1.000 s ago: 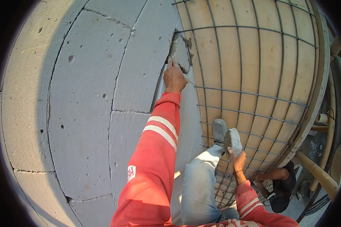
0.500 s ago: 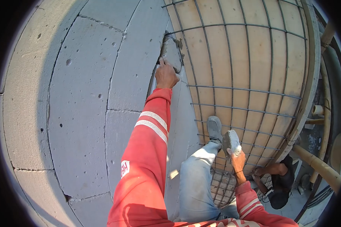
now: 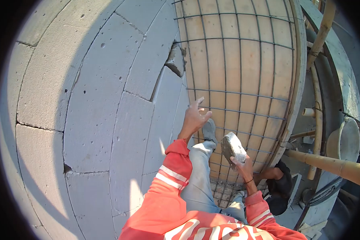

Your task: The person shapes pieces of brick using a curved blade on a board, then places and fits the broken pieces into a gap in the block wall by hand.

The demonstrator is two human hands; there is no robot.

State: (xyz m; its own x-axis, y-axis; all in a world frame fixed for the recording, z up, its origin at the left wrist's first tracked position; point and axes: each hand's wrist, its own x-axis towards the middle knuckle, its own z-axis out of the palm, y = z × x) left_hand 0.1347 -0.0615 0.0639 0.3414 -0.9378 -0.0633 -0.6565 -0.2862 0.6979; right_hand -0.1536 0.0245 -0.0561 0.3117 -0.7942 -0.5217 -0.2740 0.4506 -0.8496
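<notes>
One chunk [image 3: 235,148], pinched at its near end by our right grip [image 3: 244,165], over the mesh [image 3: 240,93]; long axis angles leftward going away from us. Left grip [image 3: 195,119] spread, nothing seen in it; from there, chunk lies right and nearer us.

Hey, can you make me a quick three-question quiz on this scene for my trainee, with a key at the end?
1. Multiple choice: what does the right hand hold? A) a trowel B) a rough chunk C) a hammer
2. True or false: the left hand is clenched in a fist.
3. Short answer: what colour is the panel seen through the mesh?

Key: 1 B; 2 false; 3 tan.
</notes>
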